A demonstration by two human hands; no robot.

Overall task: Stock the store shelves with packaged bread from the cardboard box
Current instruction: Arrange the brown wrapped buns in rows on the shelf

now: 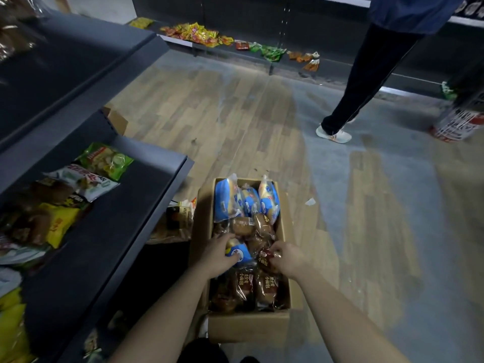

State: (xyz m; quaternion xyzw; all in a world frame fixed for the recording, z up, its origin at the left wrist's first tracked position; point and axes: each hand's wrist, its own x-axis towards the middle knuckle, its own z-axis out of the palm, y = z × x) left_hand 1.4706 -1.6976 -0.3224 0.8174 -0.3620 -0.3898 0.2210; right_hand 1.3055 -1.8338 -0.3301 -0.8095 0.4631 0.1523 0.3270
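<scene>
The left hand (218, 254) curls round a blue-and-white bread pack (242, 251), and the right hand (288, 258) pinches a dark red pack (265, 260), both mid-way along the cardboard box (248, 327). The shelf (146, 195) lies left of the box, nearer the left hand.

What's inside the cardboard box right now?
The cardboard box holds blue-wrapped bread packs upright at the far end, brown bread packs nearer. The left hand grips a blue pack; the right hand pinches a red-labelled pack. Lower layers and box bottom are covered.
</scene>
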